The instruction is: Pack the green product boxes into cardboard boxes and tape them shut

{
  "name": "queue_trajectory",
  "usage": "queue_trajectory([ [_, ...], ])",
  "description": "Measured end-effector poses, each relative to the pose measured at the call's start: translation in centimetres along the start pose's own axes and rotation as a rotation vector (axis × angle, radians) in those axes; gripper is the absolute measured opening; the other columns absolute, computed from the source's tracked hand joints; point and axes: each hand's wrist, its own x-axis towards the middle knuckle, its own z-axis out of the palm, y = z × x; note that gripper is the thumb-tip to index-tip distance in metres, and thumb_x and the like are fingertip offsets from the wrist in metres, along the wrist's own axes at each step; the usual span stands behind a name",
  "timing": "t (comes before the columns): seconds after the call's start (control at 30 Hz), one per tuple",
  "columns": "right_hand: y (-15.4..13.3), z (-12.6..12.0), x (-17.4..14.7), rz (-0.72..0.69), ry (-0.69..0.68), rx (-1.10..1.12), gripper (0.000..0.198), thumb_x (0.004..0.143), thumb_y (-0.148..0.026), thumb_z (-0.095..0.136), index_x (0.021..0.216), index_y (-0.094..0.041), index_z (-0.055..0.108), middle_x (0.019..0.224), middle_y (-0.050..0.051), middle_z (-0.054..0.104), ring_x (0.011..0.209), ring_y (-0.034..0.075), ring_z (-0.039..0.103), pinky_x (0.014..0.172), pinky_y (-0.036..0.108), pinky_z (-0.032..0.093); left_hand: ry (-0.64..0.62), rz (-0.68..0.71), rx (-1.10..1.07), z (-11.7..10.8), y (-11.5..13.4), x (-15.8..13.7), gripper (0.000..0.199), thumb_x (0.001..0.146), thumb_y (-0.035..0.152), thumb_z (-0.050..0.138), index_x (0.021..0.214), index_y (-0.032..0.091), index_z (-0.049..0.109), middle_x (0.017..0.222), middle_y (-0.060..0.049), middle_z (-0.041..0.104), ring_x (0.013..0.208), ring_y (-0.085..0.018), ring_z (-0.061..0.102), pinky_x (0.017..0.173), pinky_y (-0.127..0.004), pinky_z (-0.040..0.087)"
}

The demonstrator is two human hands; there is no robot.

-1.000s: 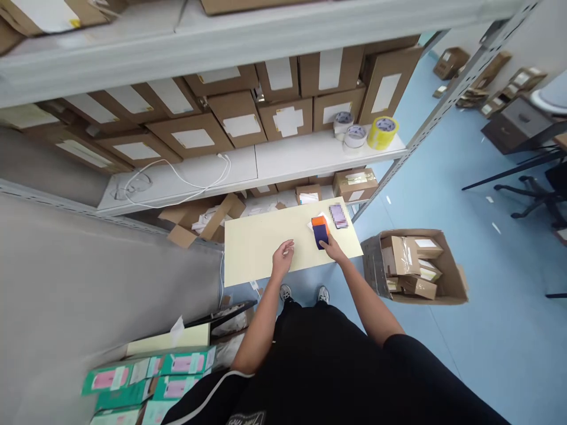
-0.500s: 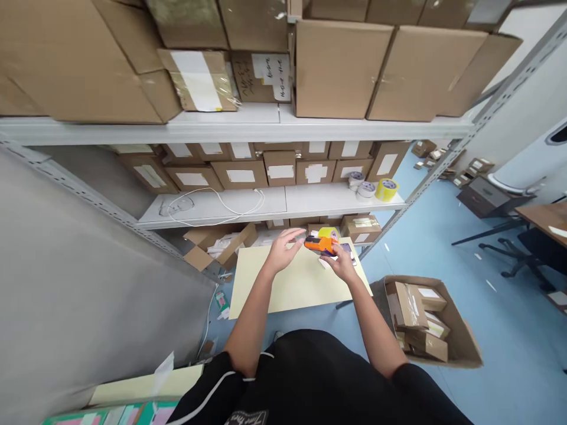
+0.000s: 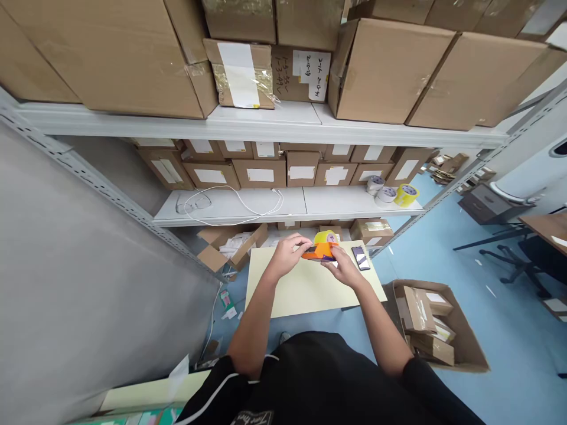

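Observation:
An orange tape dispenser (image 3: pixel 319 252) with a yellow roll of tape (image 3: pixel 325 236) on it is held above the cream-coloured table (image 3: pixel 301 289). My right hand (image 3: pixel 344 267) grips its right end, thumb on top and fingers beneath. At the opposite, dark-edged end, my left hand (image 3: pixel 287 255) is closed, its thumb and fingertips pinched together there. Whether a loose strip of tape lies between those fingertips is too small to see. A phone (image 3: pixel 361 258) lies on the table to the right of my right hand.
Grey shelving (image 3: pixel 266 127) packed with cardboard boxes stands in front. On its middle shelf are tape rolls (image 3: pixel 406 195), a white cable (image 3: pixel 248 206) and glasses (image 3: pixel 194 203). An open carton of parcels (image 3: pixel 469 336) sits at right; another open box (image 3: pixel 239 245) is behind the table.
My left hand has gone from spread fingers beside the dispenser to a pinch at its end. The view has shifted left, and the phone now shows clear of my right hand.

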Motion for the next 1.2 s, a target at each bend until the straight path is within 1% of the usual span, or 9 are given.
queue_trajectory([
  [0.23, 0.3, 0.2, 0.7, 0.093, -0.026, 0.068, 0.039, 0.098, -0.053, 0.066, 0.125, -0.025, 0.064, 0.120, 0.014, 0.071, 0.111, 0.032, 0.066, 0.097, 0.050, 0.056, 0.094, -0.036, -0.009, 0.4, -0.9, 3.1, 0.020, 0.093, 0.034, 0.066, 0.082, 0.022, 0.079, 0.085, -0.004, 0.076, 0.082, -0.021, 0.070, 0.077, -0.032, 0.055],
  [0.37, 1.6, -1.2, 2.3, 0.075, -0.024, 0.100, 0.039, 0.098, -0.052, 0.065, 0.125, -0.024, 0.064, 0.122, 0.014, 0.071, 0.112, 0.032, 0.065, 0.099, 0.049, 0.054, 0.162, 0.052, 0.106, 1.3, 0.6, 5.5, 0.022, 0.094, 0.032, 0.064, 0.082, 0.023, 0.079, 0.083, -0.004, 0.076, 0.080, -0.021, 0.068, 0.080, -0.033, 0.056],
  [0.5, 3.4, -2.9, 3.4, 0.066, 0.012, 0.128, 0.039, 0.098, -0.051, 0.065, 0.127, -0.025, 0.064, 0.119, 0.013, 0.071, 0.112, 0.032, 0.065, 0.099, 0.048, 0.053, 0.255, 0.163, 0.228, 3.5, 1.9, 7.0, 0.025, 0.099, 0.033, 0.059, 0.088, 0.025, 0.080, 0.086, -0.006, 0.075, 0.086, -0.022, 0.068, 0.086, -0.035, 0.055],
  [0.7, 5.8, -5.3, 3.3, 0.061, 0.021, 0.198, 0.038, 0.097, -0.051, 0.065, 0.125, -0.025, 0.064, 0.121, 0.012, 0.071, 0.110, 0.031, 0.065, 0.097, 0.046, 0.054, 0.385, 0.247, 0.362, 5.9, 3.1, 8.8, 0.032, 0.104, 0.034, 0.052, 0.092, 0.024, 0.080, 0.089, -0.008, 0.073, 0.089, -0.024, 0.066, 0.088, -0.038, 0.054],
  [0.87, 7.7, -6.1, 2.3, 0.129, 0.040, 0.250, 0.039, 0.097, -0.050, 0.064, 0.127, -0.024, 0.064, 0.116, 0.011, 0.072, 0.102, 0.029, 0.067, 0.091, 0.043, 0.056, 0.255, 0.270, 0.357, 6.0, 4.8, 10.8, 0.030, 0.103, 0.042, 0.056, 0.097, 0.026, 0.081, 0.093, -0.006, 0.075, 0.092, -0.023, 0.069, 0.094, -0.038, 0.055],
  [0.97, 8.7, -6.0, 2.4, 0.165, 0.097, 0.199, 0.042, 0.099, -0.049, 0.060, 0.132, -0.024, 0.061, 0.121, 0.012, 0.071, 0.108, 0.031, 0.067, 0.094, 0.045, 0.055, 0.275, 0.244, 0.372, 7.9, 5.5, 11.1, 0.028, 0.103, 0.041, 0.057, 0.110, 0.026, 0.080, 0.115, -0.009, 0.076, 0.113, -0.027, 0.068, 0.106, -0.042, 0.052],
  [1.03, 9.4, -6.2, 2.9, 0.194, 0.136, 0.135, 0.045, 0.098, -0.050, 0.058, 0.135, -0.024, 0.059, 0.130, 0.014, 0.069, 0.115, 0.034, 0.065, 0.098, 0.048, 0.053, 0.344, 0.187, 0.393, 9.6, 5.9, 10.8, 0.037, 0.100, 0.043, 0.062, 0.130, 0.024, 0.072, 0.144, -0.012, 0.065, 0.133, -0.032, 0.060, 0.111, -0.044, 0.050],
  [1.1, 10.2, -6.7, 3.5, 0.240, 0.156, 0.087, 0.046, 0.097, -0.050, 0.058, 0.135, -0.024, 0.059, 0.135, 0.015, 0.067, 0.119, 0.036, 0.064, 0.100, 0.049, 0.052, 0.434, 0.110, 0.402, 10.9, 6.4, 10.1, 0.063, 0.096, 0.046, 0.067, 0.152, 0.022, 0.054, 0.165, -0.015, 0.044, 0.142, -0.037, 0.053, 0.108, -0.043, 0.052],
  [1.2, 11.8, -8.1, 4.8, 0.275, 0.164, 0.057, 0.048, 0.096, -0.049, 0.059, 0.135, -0.021, 0.058, 0.138, 0.017, 0.064, 0.123, 0.037, 0.061, 0.102, 0.049, 0.051, 0.516, 0.042, 0.373, 11.5, 7.0, 9.4, 0.087, 0.095, 0.047, 0.068, 0.168, 0.024, 0.025, 0.170, -0.015, 0.033, 0.139, -0.037, 0.057, 0.100, -0.040, 0.057],
])
